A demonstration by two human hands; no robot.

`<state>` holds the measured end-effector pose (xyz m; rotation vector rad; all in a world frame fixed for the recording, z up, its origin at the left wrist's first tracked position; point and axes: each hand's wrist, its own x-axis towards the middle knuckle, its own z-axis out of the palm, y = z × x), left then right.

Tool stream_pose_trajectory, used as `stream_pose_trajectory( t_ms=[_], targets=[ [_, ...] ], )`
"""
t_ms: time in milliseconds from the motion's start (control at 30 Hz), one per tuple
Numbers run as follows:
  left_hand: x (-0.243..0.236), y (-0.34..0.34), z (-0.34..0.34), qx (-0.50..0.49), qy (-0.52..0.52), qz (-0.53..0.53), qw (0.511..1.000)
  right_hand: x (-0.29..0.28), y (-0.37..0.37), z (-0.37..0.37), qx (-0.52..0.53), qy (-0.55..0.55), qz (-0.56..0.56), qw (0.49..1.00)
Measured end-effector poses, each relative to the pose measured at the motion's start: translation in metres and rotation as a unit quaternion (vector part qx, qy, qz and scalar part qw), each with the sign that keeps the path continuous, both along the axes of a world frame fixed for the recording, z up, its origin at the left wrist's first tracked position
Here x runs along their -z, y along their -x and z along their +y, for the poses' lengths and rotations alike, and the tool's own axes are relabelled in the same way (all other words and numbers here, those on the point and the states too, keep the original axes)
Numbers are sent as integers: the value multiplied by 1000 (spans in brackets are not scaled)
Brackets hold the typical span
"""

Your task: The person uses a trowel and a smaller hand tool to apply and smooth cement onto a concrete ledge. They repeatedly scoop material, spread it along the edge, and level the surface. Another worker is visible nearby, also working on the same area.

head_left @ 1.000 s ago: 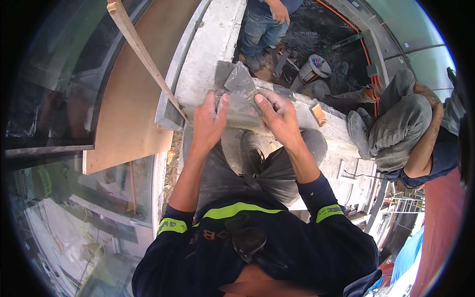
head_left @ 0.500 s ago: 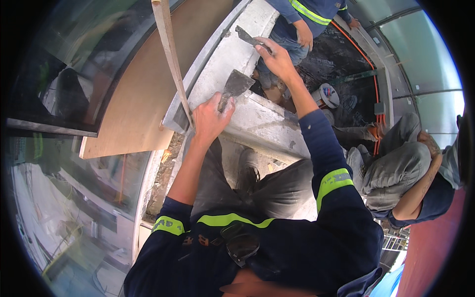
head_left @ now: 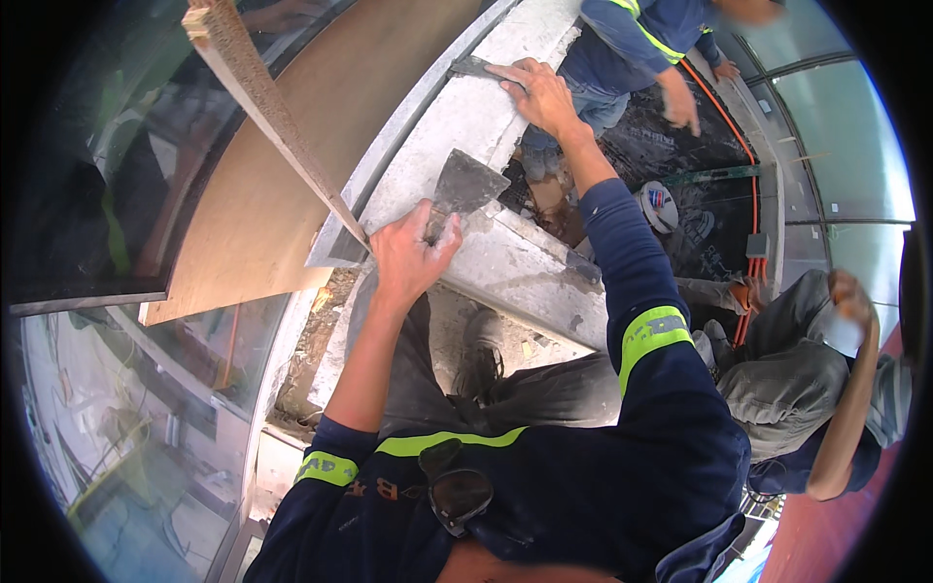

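Observation:
My left hand (head_left: 408,255) grips the handle of a grey flat-bladed trowel (head_left: 465,183), held above the pale concrete ledge (head_left: 442,126). My right hand (head_left: 536,93) reaches far forward and presses a second flat steel trowel (head_left: 473,67) against the top of the same ledge. Both forearms come up from below; my sleeves are dark blue with yellow reflective bands. My dark shoe (head_left: 480,360) stands on the rough concrete below the ledge.
A long wooden batten (head_left: 277,121) leans across a curved plywood panel (head_left: 292,165) at left. One person in a blue shirt (head_left: 646,39) stands ahead; another in grey trousers (head_left: 797,369) crouches at right. An orange hose (head_left: 753,194) and a white bucket (head_left: 659,206) lie below.
My right hand has left the block by my left hand and stretched forward along the ledge with the second trowel. My left hand stays on its trowel.

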<state>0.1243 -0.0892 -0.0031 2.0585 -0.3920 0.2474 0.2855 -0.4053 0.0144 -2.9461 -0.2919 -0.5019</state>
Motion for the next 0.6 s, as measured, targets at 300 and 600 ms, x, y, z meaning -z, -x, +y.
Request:
stream_pose_trajectory(
  t_ms=[300, 600],
  targets=[
    [-5, -1, 0, -2, -29, 3, 1000, -20, -15, -2, -21, 122, 59, 991],
    [-8, -2, 0, 13, -32, 17, 999, -56, -38, -6, -40, 199, 157, 966]
  ],
)
